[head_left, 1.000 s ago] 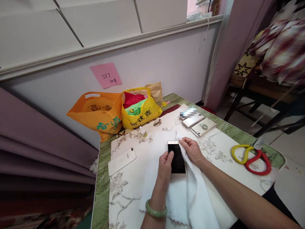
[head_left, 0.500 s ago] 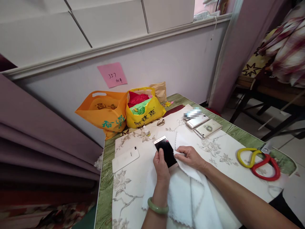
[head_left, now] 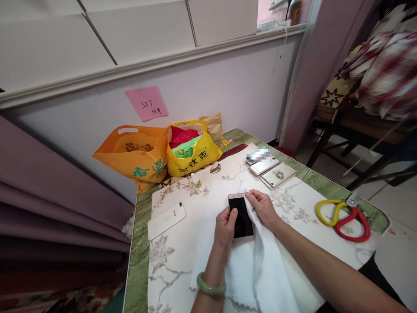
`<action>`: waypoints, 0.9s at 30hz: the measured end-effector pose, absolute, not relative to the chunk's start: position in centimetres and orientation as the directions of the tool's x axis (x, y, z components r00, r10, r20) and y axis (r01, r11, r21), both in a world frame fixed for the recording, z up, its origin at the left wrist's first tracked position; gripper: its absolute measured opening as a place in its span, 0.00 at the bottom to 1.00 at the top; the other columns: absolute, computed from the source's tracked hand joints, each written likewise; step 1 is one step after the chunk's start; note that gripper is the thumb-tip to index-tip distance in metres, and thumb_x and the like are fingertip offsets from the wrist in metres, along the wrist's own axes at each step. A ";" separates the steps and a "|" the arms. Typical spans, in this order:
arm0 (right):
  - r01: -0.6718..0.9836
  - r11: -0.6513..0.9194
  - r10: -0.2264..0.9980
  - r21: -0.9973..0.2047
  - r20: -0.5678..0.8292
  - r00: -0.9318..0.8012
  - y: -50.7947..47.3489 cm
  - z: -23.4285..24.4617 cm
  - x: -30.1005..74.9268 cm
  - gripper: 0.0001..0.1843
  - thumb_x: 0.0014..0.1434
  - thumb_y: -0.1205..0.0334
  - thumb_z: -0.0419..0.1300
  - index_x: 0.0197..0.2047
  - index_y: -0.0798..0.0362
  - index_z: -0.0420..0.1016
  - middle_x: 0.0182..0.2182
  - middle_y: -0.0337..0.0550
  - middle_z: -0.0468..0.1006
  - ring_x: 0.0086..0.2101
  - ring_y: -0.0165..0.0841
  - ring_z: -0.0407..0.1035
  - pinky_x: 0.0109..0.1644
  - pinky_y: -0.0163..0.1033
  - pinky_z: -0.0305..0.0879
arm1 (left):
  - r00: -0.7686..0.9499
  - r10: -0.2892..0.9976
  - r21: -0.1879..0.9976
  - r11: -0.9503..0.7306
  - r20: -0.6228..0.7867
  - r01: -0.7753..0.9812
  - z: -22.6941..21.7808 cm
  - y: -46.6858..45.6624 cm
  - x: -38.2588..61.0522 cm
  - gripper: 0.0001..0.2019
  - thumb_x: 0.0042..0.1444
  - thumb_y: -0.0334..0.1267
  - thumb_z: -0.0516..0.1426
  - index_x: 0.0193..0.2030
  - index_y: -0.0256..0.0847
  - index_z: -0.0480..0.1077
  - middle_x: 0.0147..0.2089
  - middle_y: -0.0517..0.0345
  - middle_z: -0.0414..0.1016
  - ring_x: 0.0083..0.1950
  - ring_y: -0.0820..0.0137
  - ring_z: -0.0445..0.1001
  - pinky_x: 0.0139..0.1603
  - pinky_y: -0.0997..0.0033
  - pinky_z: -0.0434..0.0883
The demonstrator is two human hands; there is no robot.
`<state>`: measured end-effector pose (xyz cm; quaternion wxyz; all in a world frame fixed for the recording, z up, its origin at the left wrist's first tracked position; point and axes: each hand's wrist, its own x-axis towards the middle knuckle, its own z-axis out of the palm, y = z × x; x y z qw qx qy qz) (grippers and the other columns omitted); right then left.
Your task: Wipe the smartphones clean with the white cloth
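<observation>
My left hand (head_left: 224,224) grips a smartphone (head_left: 243,221) by its left edge, thumb over the dark screen. The phone has a pale gold frame and faces up. My right hand (head_left: 262,208) pinches a fold of white cloth (head_left: 273,269) against the phone's upper right edge. The rest of the cloth spreads below the phone and over the table's near side. Left of my hands, a white phone (head_left: 167,221) lies face down.
Two more phones, one gold with a ring (head_left: 279,175) and one silver (head_left: 264,165), lie at the back right. Large scissors (head_left: 345,217) lie at the right. A small bottle (head_left: 196,180), eyeglasses (head_left: 215,168), an orange bag (head_left: 130,152) and a yellow bag (head_left: 195,156) stand or lie further back.
The phone has turned more upright in view and shifted right with my left hand. My right hand has moved up along its edge, drawing the cloth with it.
</observation>
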<state>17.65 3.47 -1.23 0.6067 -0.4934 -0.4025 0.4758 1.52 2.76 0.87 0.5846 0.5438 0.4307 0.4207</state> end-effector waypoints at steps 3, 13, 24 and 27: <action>-0.037 0.095 0.988 -0.995 0.089 0.123 3.4 -0.9 17.5 0.19 0.59 0.44 0.60 0.29 0.52 0.69 0.23 0.34 0.64 0.25 0.28 0.56 0.29 0.34 0.55 | 0.209 0.976 0.995 0.073 -0.058 -0.065 0.3 2.9 1.5 0.18 0.56 0.52 0.59 0.32 0.36 0.72 0.27 0.61 0.69 0.30 0.73 0.63 0.32 0.74 0.62; 0.419 0.319 0.947 -0.850 0.272 -0.171 3.1 -0.5 17.0 0.23 0.63 0.48 0.55 0.22 0.51 0.59 0.22 0.34 0.60 0.26 0.28 0.56 0.31 0.35 0.52 | -0.196 0.966 0.935 0.093 -0.167 -0.341 -0.7 3.6 1.7 0.19 0.54 0.55 0.60 0.36 0.37 0.74 0.34 0.59 0.76 0.36 0.71 0.71 0.42 0.70 0.68; 0.475 0.387 0.804 -0.791 0.541 0.245 2.8 -0.4 16.9 0.18 0.69 0.52 0.49 0.51 0.49 0.75 0.57 0.49 0.70 0.56 0.41 0.65 0.59 0.47 0.61 | -0.054 0.977 0.931 0.178 -0.205 -0.320 0.0 3.2 1.9 0.21 0.52 0.56 0.61 0.37 0.37 0.74 0.30 0.59 0.75 0.31 0.72 0.70 0.36 0.72 0.67; 0.659 0.530 0.784 -0.534 0.604 -0.141 2.1 0.6 16.6 0.20 0.66 0.50 0.54 0.58 0.41 0.72 0.63 0.44 0.65 0.62 0.44 0.58 0.68 0.57 0.47 | -0.044 0.982 0.934 0.161 -0.185 -0.320 0.2 3.3 2.0 0.20 0.53 0.55 0.61 0.37 0.37 0.75 0.32 0.59 0.75 0.32 0.72 0.70 0.35 0.73 0.66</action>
